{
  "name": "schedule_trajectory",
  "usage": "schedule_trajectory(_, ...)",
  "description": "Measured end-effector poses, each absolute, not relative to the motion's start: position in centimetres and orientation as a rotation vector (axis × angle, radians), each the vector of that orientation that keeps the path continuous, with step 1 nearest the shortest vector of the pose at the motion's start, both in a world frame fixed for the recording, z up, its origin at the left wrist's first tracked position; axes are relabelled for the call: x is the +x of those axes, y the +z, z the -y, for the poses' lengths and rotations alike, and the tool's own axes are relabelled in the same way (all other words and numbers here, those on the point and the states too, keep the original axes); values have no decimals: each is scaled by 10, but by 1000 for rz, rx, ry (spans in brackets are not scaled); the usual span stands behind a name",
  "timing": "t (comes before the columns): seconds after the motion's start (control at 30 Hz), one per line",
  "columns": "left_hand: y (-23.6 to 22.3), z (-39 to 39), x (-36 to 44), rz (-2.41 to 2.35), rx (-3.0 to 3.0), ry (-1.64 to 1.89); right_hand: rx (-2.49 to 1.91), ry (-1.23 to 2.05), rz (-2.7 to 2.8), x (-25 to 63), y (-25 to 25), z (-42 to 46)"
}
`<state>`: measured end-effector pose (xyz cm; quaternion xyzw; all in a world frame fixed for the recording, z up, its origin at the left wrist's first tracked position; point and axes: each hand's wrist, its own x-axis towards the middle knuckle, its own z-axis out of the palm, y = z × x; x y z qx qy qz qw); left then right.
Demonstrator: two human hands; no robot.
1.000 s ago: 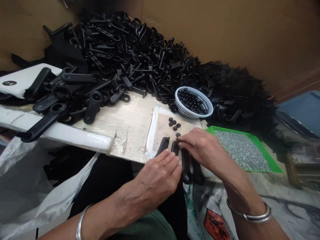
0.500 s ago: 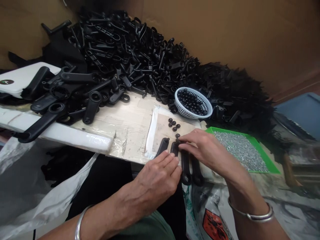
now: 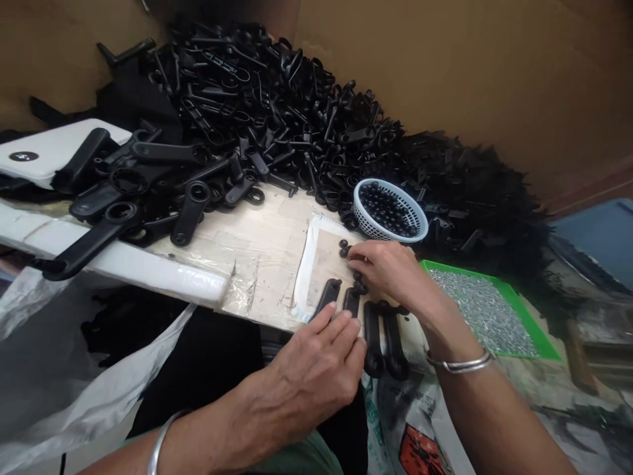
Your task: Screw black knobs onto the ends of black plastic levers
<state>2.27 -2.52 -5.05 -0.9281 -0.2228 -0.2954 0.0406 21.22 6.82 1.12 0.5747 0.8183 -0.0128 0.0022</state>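
1. At the bench (image 3: 270, 254) edge: four cranks (image 3: 374, 340), black, smooth, long; some apparently knobbed, the leftmost apparently bare.
2. Left hand (image 3: 324, 356): fingers side by side over the second crank; thumb hidden, grip unclear.
3. Right hand (image 3: 390, 267): thumb and forefinger at loose round knobs (image 3: 343, 244); cannot tell whether pinching one.
4. Remaining: black heap (image 3: 277, 99); latticed basket (image 3: 366, 221), glossy knobs inside; green tray (image 3: 534, 320), shiny metal pieces (image 3: 484, 303).

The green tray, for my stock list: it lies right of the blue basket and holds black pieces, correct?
Not the contents: the head view shows small silvery pieces in the green tray. It does lie right of the blue basket.
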Motion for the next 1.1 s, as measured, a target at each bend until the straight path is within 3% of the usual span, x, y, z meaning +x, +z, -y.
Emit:
schedule_trajectory(0.23,-45,22,19,645,-2897,-929,1897,-111,-2542,213,22,-63)
schedule_trajectory(0.43,-47,23,9,780,-2832,-1017,2067,-598,-2746,204,34,-38)
schedule_trajectory(1.1,-51,23,6,838,-2901,-940,1719,-122,-2860,189,16,-23)
